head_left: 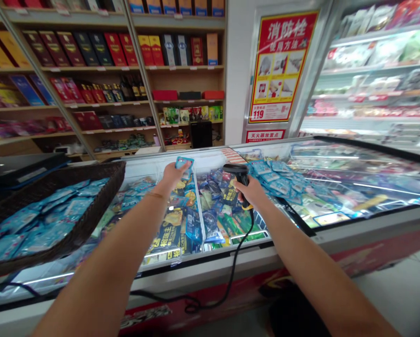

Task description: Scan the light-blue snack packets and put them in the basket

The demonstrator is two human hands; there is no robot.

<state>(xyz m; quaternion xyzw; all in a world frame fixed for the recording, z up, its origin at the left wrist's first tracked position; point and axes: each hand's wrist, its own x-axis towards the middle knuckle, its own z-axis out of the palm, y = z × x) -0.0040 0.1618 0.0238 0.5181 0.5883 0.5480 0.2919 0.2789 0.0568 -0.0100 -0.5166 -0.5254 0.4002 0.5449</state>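
Note:
My left hand (pixel 172 175) grips a small blue packet (pixel 184 163) and holds it out over the chest freezer (pixel 154 164), toward its far side. To the right, my right hand (pixel 251 192) is wrapped round the handle of a black barcode scanner (pixel 236 169). The scanner's head is turned toward the left, and its black cable (pixel 235 262) hangs down over the freezer's front edge. On the glass beyond my right hand lies a heap of similar blue packets (pixel 278 180). A dark woven basket (pixel 115 187) at the left holds many more of them.
Bagged frozen goods (pixel 171 229) lie inside the freezer below my hands. Shelves with boxed bottles (pixel 87 49) line the back wall. A red fire-hydrant poster (pixel 283 65) hangs right of them, beside a blurred, lit display fridge (pixel 374 75). A dark flat device (pixel 24 168) sits behind the basket.

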